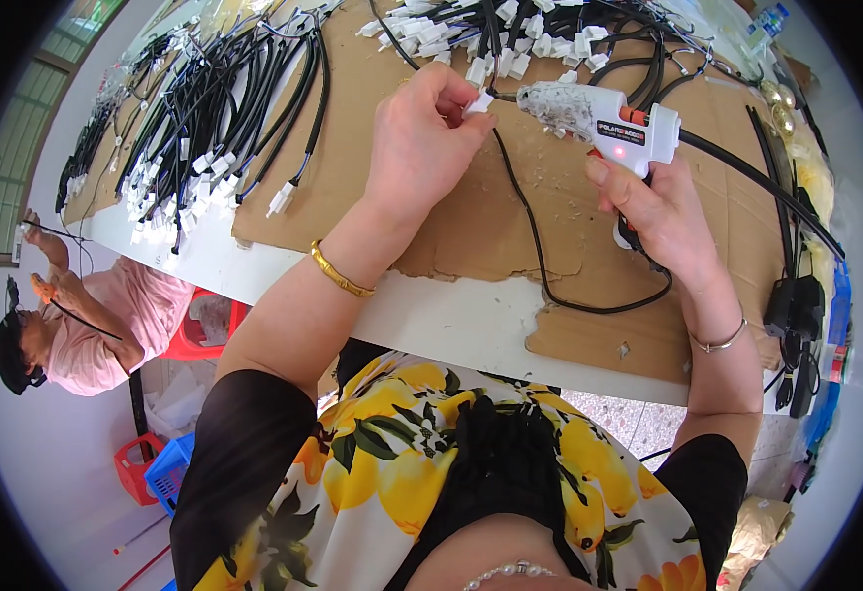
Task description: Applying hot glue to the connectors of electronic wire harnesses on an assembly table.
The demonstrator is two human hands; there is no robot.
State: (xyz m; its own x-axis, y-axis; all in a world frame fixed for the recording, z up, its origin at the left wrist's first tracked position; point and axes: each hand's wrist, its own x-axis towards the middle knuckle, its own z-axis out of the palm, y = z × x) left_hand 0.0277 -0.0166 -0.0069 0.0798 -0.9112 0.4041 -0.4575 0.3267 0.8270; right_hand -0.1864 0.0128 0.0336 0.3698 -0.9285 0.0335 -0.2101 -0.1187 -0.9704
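My left hand (421, 138) pinches a small white plug connector (479, 102) at the end of a black cable (535, 246) that loops over the brown cardboard (451, 217). My right hand (658, 212) grips the handle of a white glue gun (608, 123). Its glue-crusted nozzle points left and almost touches the connector. A red light glows on the gun's body. The gun's black cord (756, 177) runs off to the right.
Bundles of black cables with white connectors (215, 118) lie at the left, and another pile (510, 34) lies at the far edge. Black adapters (796, 305) sit at the right edge. Another person in pink (96, 315) works at the lower left beside red and blue baskets (160, 468).
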